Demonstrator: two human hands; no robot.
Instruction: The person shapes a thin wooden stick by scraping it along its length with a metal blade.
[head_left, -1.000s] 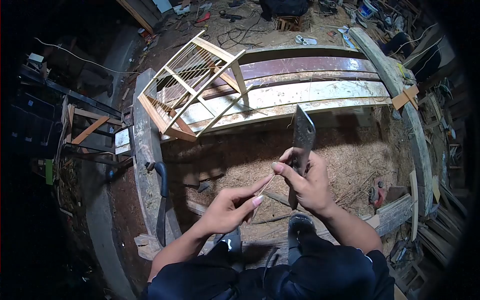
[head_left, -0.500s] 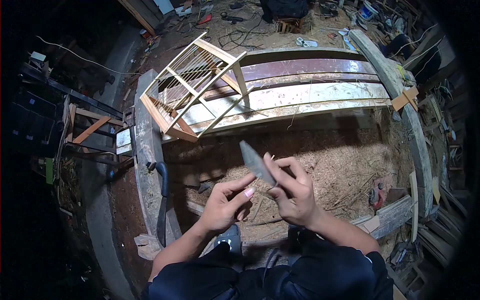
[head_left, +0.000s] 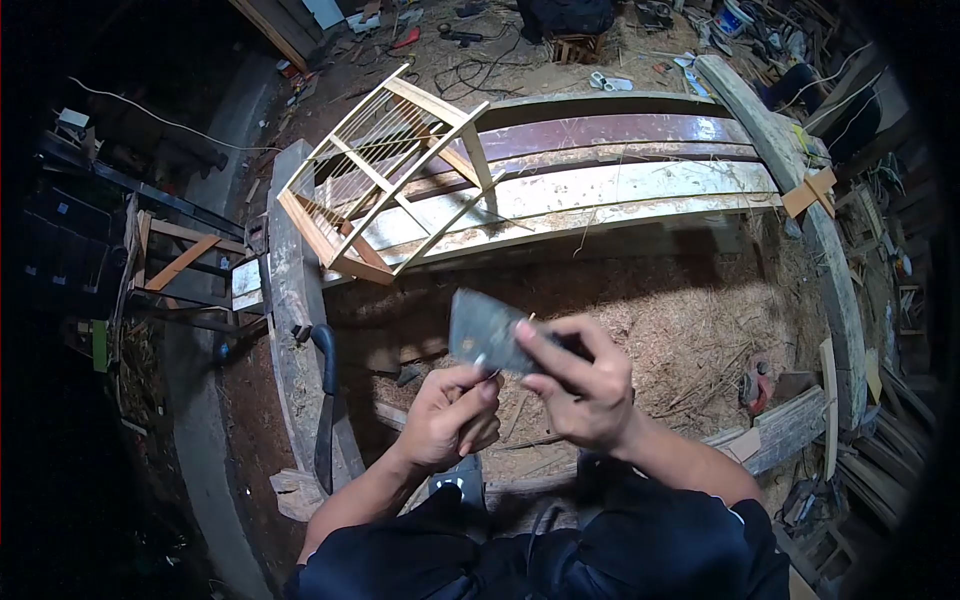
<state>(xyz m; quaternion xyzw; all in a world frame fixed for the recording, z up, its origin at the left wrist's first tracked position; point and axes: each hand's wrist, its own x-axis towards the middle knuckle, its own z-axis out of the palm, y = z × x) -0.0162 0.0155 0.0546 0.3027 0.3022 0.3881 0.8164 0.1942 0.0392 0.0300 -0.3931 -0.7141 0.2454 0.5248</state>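
Observation:
Below the plank bench, my right hand (head_left: 590, 385) is closed around a flat, dark grey metal blade (head_left: 485, 328), its broad face turned up and partly blurred. The blade's lower edge is close to the fingertips of my left hand (head_left: 450, 418). Those left fingers are pinched together on what looks like a thin stick, mostly hidden by the fingers and blade. A wooden frame strung with thin rods (head_left: 385, 180) rests tilted on the bench at the upper left.
White and maroon planks (head_left: 640, 185) span the bench between worn side beams (head_left: 295, 300). A curved tool with a blue-black handle (head_left: 326, 360) lies on the left beam. A red tool (head_left: 757, 385) sits on the shavings at right, near an orange wooden cross piece (head_left: 808, 195).
The blade has turned from nearly edge-on to show its broad face, and has moved slightly left. My left fingers have curled in more tightly beneath it.

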